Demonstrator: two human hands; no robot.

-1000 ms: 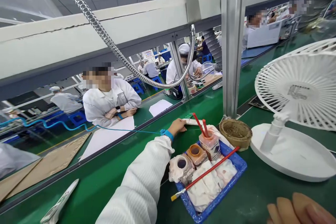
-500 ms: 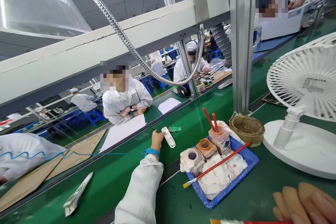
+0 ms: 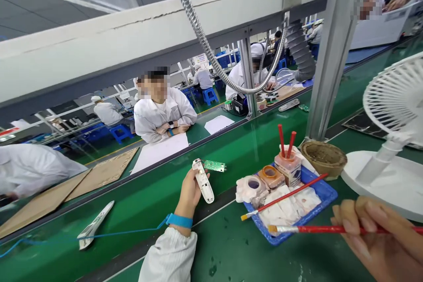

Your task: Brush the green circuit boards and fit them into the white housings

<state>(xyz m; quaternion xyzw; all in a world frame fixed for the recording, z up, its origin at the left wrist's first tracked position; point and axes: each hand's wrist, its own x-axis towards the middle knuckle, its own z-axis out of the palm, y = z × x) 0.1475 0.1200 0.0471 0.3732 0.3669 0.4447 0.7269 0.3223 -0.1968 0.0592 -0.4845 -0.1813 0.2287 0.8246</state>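
My left hand (image 3: 189,191), with a blue wrist strap (image 3: 179,220), is closed on a white plastic housing (image 3: 204,183) over the green belt. A green circuit board (image 3: 214,166) hangs out beside the housing's upper end, seemingly joined by thin wires. At the lower right, my right hand (image 3: 373,233) grips a red-handled brush (image 3: 324,229), its bristles pointing left. The brush tip is at the front edge of a blue tray (image 3: 276,239). In that tray are white tissue (image 3: 306,200), small jars and a bottle (image 3: 288,169) with red sticks, and a second red brush (image 3: 291,197) lies across it.
A white fan (image 3: 383,145) and a round brown bowl (image 3: 324,158) stand on the right near a metal post (image 3: 335,53). Another white housing (image 3: 95,225) lies on the belt (image 3: 145,202) at left. A co-worker (image 3: 163,114) sits opposite with folded arms.
My left hand has drawn the housing and circuit board nearer to me. My right hand has risen with its brush, which now shows up to the tray's edge. The view has shifted.
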